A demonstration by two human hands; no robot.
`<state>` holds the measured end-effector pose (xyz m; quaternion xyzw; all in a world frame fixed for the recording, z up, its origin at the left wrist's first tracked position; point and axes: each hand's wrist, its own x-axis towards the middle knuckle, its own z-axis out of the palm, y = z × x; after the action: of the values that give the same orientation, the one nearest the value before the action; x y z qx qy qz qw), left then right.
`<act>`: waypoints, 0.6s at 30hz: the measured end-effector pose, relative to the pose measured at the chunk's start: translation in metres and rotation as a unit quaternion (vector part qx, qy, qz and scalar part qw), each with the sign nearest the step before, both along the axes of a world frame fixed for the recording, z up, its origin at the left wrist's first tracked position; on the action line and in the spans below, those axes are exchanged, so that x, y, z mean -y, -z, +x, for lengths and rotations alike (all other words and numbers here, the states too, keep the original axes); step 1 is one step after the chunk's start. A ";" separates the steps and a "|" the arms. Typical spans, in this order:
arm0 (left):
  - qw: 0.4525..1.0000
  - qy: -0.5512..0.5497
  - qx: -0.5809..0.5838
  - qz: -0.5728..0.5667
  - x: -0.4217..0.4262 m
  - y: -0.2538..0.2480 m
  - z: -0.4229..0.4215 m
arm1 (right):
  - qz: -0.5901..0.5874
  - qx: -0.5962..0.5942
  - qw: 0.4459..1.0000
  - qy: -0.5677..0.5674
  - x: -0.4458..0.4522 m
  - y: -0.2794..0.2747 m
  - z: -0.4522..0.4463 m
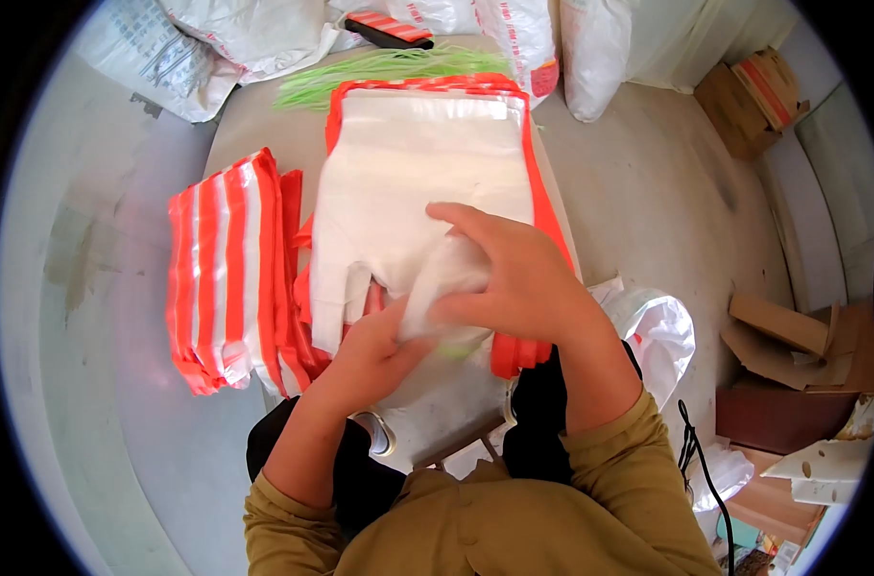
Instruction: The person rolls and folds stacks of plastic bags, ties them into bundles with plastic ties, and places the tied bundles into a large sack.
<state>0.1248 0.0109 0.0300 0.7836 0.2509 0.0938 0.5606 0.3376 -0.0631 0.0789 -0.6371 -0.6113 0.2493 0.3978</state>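
A white plastic bag with cut-out handles lies flat on top of a stack of red bags. The fingers and thumb of my right hand close around a bunched, folded part of the white bag near its lower edge. Just below and to the left, my left hand pinches the same bunched plastic. Something pale green shows faintly under it, too blurred to name. To the left stands a pile of red-and-white striped plastic bags, folded and stacked.
Light green plastic strips spread over the far end of the table, near a black item with a striped top. White sacks stand behind. Cardboard boxes and an open carton are at the right. A black cable hangs nearby.
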 end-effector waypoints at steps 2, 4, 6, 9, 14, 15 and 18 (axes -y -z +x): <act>1.000 -0.021 0.015 -0.015 0.000 0.009 0.003 | -0.005 -0.013 1.000 -0.015 -0.002 0.007 0.004; 0.998 -0.047 0.038 -0.034 0.002 0.016 0.006 | -0.044 -0.050 0.997 -0.040 -0.005 0.012 0.007; 0.994 -0.072 0.067 -0.057 0.005 0.021 0.012 | 0.024 0.012 0.998 -0.049 -0.007 0.016 0.009; 0.994 -0.059 -0.031 -0.089 -0.001 0.020 0.011 | 0.025 -0.093 0.995 -0.020 -0.010 0.026 0.012; 0.957 -0.170 0.091 -0.219 -0.002 0.014 0.012 | 0.140 -0.350 0.924 0.059 -0.026 0.046 0.018; 0.940 -0.202 0.121 -0.248 -0.002 0.011 0.013 | 0.099 -0.384 0.917 0.040 -0.027 0.047 0.017; 0.908 -0.271 0.148 -0.283 -0.008 0.010 0.014 | -0.001 -0.456 0.890 -0.017 -0.025 0.057 0.003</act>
<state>0.1389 0.0189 0.0197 0.4710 0.3838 0.2828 0.7422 0.3407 -0.0377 0.0216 -0.4431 -0.3730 0.5200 0.6278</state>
